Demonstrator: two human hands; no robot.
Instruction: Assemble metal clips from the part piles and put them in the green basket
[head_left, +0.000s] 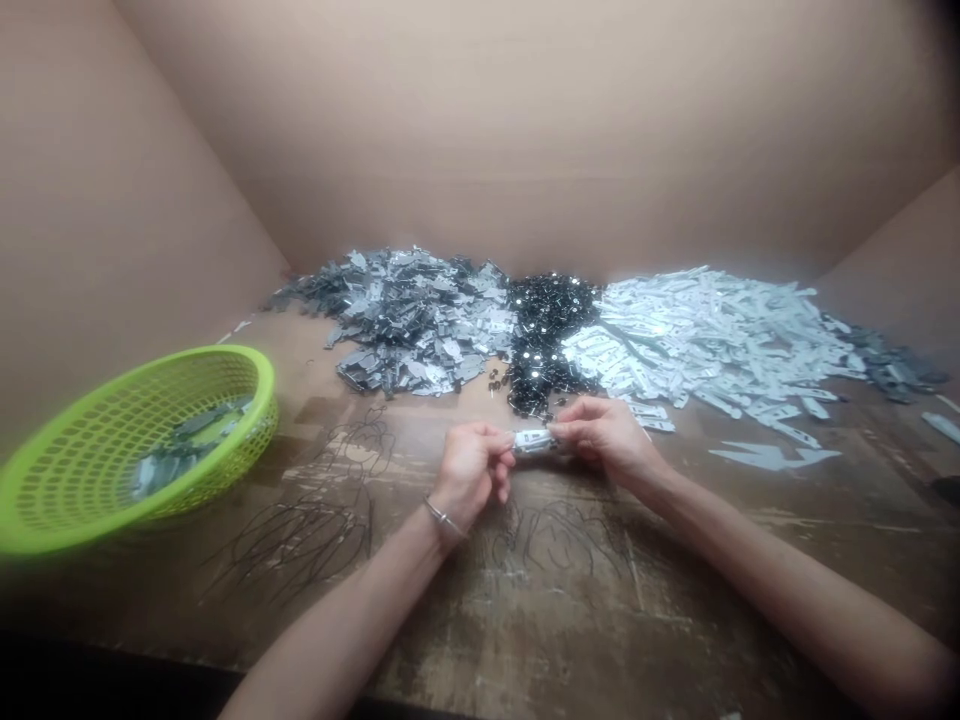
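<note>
A small, flat silvery metal piece with slots (532,440) is held level between my two hands, just above the table. My left hand (474,462) pinches its left end between thumb and fingers. At its right end, the fingers of my right hand (600,435) are closed on it; whether they also hold a smaller part is hidden. Right behind my hands lies a heap of small black shiny parts (551,330). To its right spreads a pile of long, pale metal pieces (720,340), and to its left a pile of grey metal plates (427,315).
At the left stands a tilted green plastic basket (255,400) with some metal pieces inside. Dark scribbled lines mark the worn brown table (540,620). A pale, pointed flat shape (776,457) lies to the right. Tan walls (540,130) enclose the back and sides.
</note>
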